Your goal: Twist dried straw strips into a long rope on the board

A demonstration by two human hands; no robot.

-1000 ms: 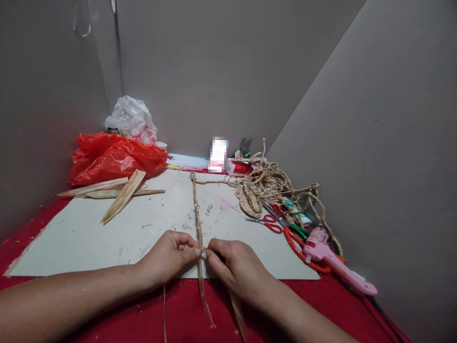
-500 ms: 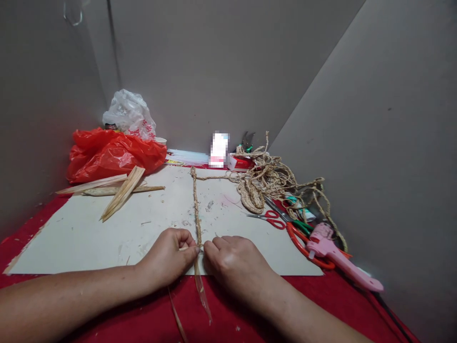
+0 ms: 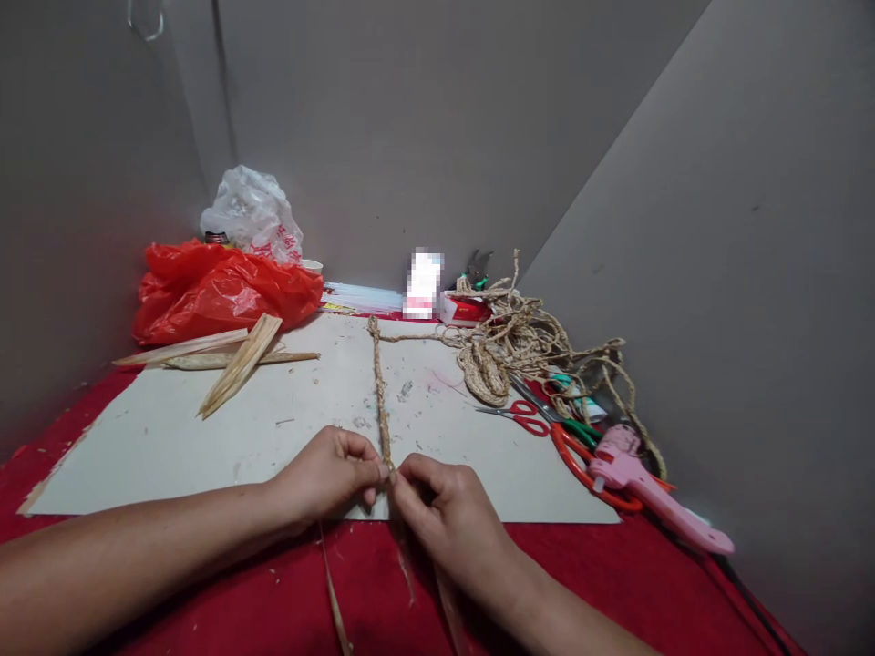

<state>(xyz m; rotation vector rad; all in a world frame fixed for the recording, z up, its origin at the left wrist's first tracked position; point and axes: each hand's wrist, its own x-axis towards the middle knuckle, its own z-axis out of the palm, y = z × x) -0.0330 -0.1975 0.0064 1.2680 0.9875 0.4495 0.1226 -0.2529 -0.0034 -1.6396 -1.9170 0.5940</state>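
A thin braided straw cord [image 3: 378, 383] runs straight up the middle of a white board [image 3: 170, 437] and turns right toward a pile of coiled cord [image 3: 526, 351]. My left hand [image 3: 328, 474] and my right hand [image 3: 441, 506] meet at the near end of the braid, both pinched shut on its loose strands. Flat straw strips [image 3: 334, 601] trail from my fingers down over the red tablecloth [image 3: 615, 583].
Dried husk strips [image 3: 236, 364] lie at the board's left. A red plastic bag [image 3: 219, 292] and a white bag [image 3: 252, 214] sit at the back left. Red scissors [image 3: 519, 417], orange-handled scissors [image 3: 581, 465] and a pink glue gun [image 3: 649, 492] lie to the right. Grey walls close in.
My hands have shifted slightly up the board and kept working the braid's end; the loose strands have swung to new positions under my fingers.
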